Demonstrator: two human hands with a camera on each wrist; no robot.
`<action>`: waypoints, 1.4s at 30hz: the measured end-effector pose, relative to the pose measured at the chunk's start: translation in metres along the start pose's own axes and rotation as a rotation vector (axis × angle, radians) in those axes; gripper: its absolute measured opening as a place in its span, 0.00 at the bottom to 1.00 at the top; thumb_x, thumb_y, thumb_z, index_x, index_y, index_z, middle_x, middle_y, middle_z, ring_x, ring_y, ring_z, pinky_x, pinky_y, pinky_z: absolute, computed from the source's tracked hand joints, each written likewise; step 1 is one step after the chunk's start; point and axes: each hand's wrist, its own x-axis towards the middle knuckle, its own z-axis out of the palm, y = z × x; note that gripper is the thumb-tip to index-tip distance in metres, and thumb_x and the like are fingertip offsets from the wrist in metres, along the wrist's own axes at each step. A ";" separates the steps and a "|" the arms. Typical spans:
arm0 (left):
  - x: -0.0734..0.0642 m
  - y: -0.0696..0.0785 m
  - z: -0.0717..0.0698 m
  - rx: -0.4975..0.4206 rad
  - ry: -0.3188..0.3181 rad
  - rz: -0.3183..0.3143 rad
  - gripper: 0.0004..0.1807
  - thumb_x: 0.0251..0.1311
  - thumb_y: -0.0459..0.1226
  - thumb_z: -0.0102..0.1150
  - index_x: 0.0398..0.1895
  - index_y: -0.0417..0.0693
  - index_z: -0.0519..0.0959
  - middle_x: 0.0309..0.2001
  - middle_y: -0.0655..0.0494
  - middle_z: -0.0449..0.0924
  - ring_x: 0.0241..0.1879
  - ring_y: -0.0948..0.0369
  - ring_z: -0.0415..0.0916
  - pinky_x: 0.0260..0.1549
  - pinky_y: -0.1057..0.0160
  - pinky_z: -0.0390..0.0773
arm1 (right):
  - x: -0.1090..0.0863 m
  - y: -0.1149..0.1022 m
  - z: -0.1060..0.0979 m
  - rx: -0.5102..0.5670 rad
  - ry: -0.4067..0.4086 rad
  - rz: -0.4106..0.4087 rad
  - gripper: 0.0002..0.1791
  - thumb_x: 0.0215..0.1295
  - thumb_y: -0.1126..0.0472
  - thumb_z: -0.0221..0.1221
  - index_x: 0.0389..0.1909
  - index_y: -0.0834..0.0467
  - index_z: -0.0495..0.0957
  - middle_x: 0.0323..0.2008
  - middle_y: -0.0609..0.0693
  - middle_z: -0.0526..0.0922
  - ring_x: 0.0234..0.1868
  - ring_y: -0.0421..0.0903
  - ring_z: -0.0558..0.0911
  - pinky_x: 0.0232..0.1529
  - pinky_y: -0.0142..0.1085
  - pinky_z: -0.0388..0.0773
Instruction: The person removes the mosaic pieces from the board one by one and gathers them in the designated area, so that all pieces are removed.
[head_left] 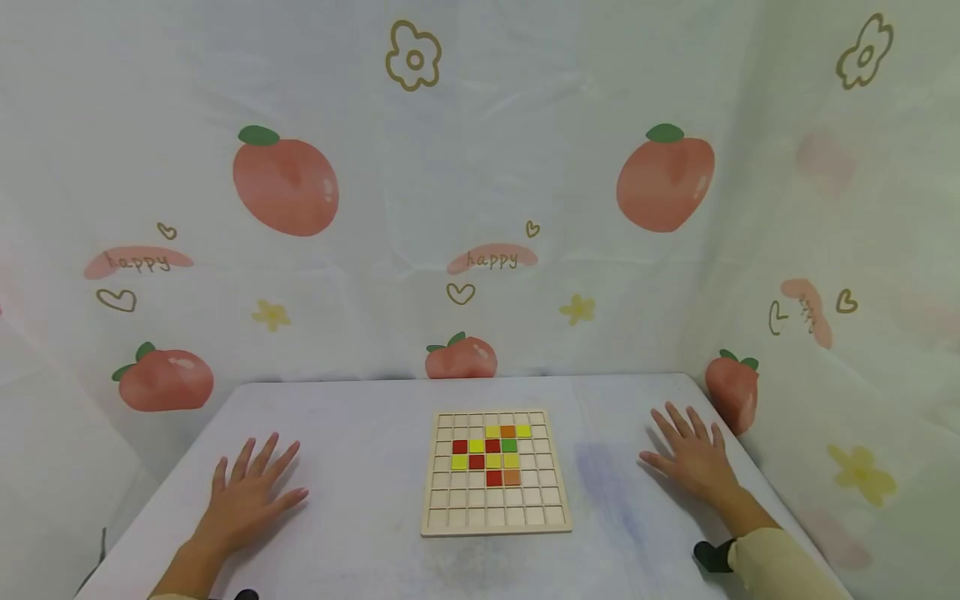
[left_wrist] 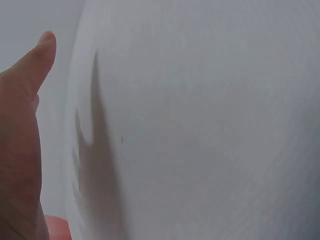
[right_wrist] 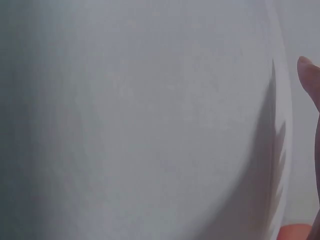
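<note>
A square wooden grid board (head_left: pixel 498 522) lies at the middle of the table, with red, yellow, orange and green square tiles (head_left: pixel 492 462) in some of its cells. To the board's left, my left hand (head_left: pixel 247 498) is spread palm down over the table, fingers straight and nothing in it. My right hand (head_left: pixel 693 458) is held the same way on the far side of the board, near the table's right edge. Each wrist view catches only part of its hand, with the left thumb (left_wrist: pixel 41 57) and the right thumb (right_wrist: pixel 309 75) above shadows on the white surface.
The white table (head_left: pixel 360 467) has a bluish smudge right of the board. Behind it hangs a pale curtain (head_left: pixel 480 167) printed with peaches, flowers and "happy" lettering, which also runs along the right side. A black wrist mount (head_left: pixel 712 557) sits by the right sleeve.
</note>
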 end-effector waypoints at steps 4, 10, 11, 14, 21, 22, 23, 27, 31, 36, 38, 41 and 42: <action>0.001 0.006 0.001 -0.039 0.024 0.016 0.43 0.61 0.63 0.52 0.75 0.55 0.57 0.75 0.41 0.47 0.72 0.38 0.35 0.61 0.28 0.30 | 0.001 -0.008 -0.001 0.046 0.023 -0.017 0.45 0.61 0.35 0.58 0.71 0.60 0.60 0.72 0.65 0.56 0.71 0.69 0.49 0.62 0.71 0.40; 0.003 0.016 0.005 -0.098 0.090 0.055 0.43 0.58 0.59 0.59 0.74 0.54 0.59 0.73 0.39 0.52 0.70 0.35 0.43 0.58 0.26 0.42 | 0.005 -0.023 0.001 0.120 0.045 -0.048 0.44 0.59 0.43 0.64 0.69 0.65 0.63 0.69 0.69 0.59 0.69 0.71 0.53 0.59 0.71 0.54; 0.004 0.019 0.005 -0.110 0.101 0.062 0.43 0.58 0.58 0.60 0.73 0.54 0.60 0.72 0.38 0.53 0.69 0.35 0.44 0.58 0.26 0.44 | 0.007 -0.025 0.002 0.135 0.046 -0.051 0.44 0.58 0.44 0.65 0.69 0.65 0.63 0.69 0.69 0.60 0.69 0.71 0.54 0.58 0.71 0.56; 0.007 0.027 0.007 -0.143 0.135 0.084 0.41 0.57 0.56 0.63 0.72 0.52 0.63 0.71 0.37 0.57 0.68 0.34 0.47 0.57 0.27 0.48 | 0.010 -0.032 0.006 0.188 0.058 -0.057 0.43 0.58 0.47 0.67 0.68 0.65 0.63 0.69 0.69 0.60 0.68 0.70 0.56 0.56 0.71 0.59; 0.013 0.047 0.013 -0.228 0.211 0.147 0.37 0.54 0.50 0.67 0.67 0.48 0.69 0.67 0.37 0.64 0.65 0.33 0.55 0.55 0.30 0.55 | 0.016 -0.054 0.010 0.356 0.081 -0.054 0.41 0.57 0.54 0.69 0.67 0.66 0.64 0.67 0.70 0.62 0.66 0.70 0.60 0.59 0.67 0.60; 0.014 0.050 0.014 -0.247 0.217 0.152 0.36 0.54 0.49 0.67 0.66 0.47 0.70 0.67 0.36 0.65 0.65 0.33 0.56 0.55 0.30 0.55 | 0.017 -0.058 0.011 0.377 0.076 -0.046 0.40 0.57 0.55 0.69 0.67 0.66 0.64 0.67 0.70 0.62 0.66 0.69 0.60 0.61 0.66 0.59; 0.014 0.053 0.015 -0.269 0.219 0.155 0.35 0.55 0.48 0.67 0.65 0.47 0.71 0.67 0.37 0.65 0.64 0.33 0.57 0.55 0.31 0.56 | 0.018 -0.061 0.011 0.396 0.072 -0.039 0.40 0.58 0.56 0.68 0.67 0.66 0.64 0.67 0.70 0.62 0.66 0.69 0.61 0.61 0.65 0.59; 0.016 0.067 0.017 -0.361 0.230 0.165 0.33 0.55 0.44 0.68 0.65 0.45 0.72 0.65 0.38 0.68 0.64 0.35 0.59 0.55 0.31 0.56 | 0.022 -0.076 0.013 0.468 0.059 0.002 0.38 0.59 0.59 0.68 0.68 0.65 0.64 0.66 0.67 0.65 0.66 0.66 0.64 0.59 0.60 0.66; 0.017 0.083 0.019 -0.434 0.215 0.148 0.33 0.56 0.43 0.68 0.66 0.45 0.71 0.65 0.41 0.69 0.64 0.39 0.61 0.56 0.31 0.56 | 0.027 -0.089 0.017 0.521 0.040 0.066 0.38 0.59 0.59 0.68 0.69 0.63 0.64 0.66 0.64 0.67 0.62 0.63 0.70 0.54 0.55 0.74; 0.019 0.102 0.021 -0.520 0.188 0.110 0.31 0.57 0.41 0.67 0.65 0.46 0.72 0.63 0.46 0.73 0.63 0.42 0.65 0.57 0.33 0.58 | 0.034 -0.104 0.021 0.608 0.046 0.113 0.35 0.60 0.63 0.67 0.67 0.64 0.65 0.64 0.62 0.70 0.59 0.60 0.75 0.53 0.52 0.76; 0.020 0.109 0.022 -0.552 0.181 0.093 0.29 0.58 0.41 0.67 0.64 0.46 0.74 0.61 0.47 0.74 0.62 0.44 0.66 0.57 0.35 0.60 | 0.037 -0.109 0.023 0.647 0.055 0.118 0.34 0.60 0.64 0.66 0.66 0.64 0.66 0.63 0.62 0.72 0.57 0.59 0.76 0.53 0.52 0.76; 0.022 0.119 0.022 -0.599 0.172 0.064 0.26 0.59 0.40 0.66 0.61 0.46 0.76 0.59 0.49 0.76 0.61 0.45 0.68 0.58 0.37 0.63 | 0.042 -0.117 0.026 0.696 0.068 0.119 0.31 0.60 0.66 0.66 0.64 0.66 0.68 0.60 0.62 0.75 0.54 0.58 0.78 0.53 0.51 0.76; 0.023 0.122 0.023 -0.611 0.167 0.052 0.25 0.58 0.40 0.66 0.60 0.47 0.77 0.59 0.50 0.76 0.61 0.46 0.68 0.58 0.39 0.64 | 0.043 -0.120 0.026 0.710 0.070 0.124 0.30 0.60 0.67 0.65 0.64 0.66 0.69 0.59 0.62 0.75 0.53 0.58 0.79 0.53 0.51 0.76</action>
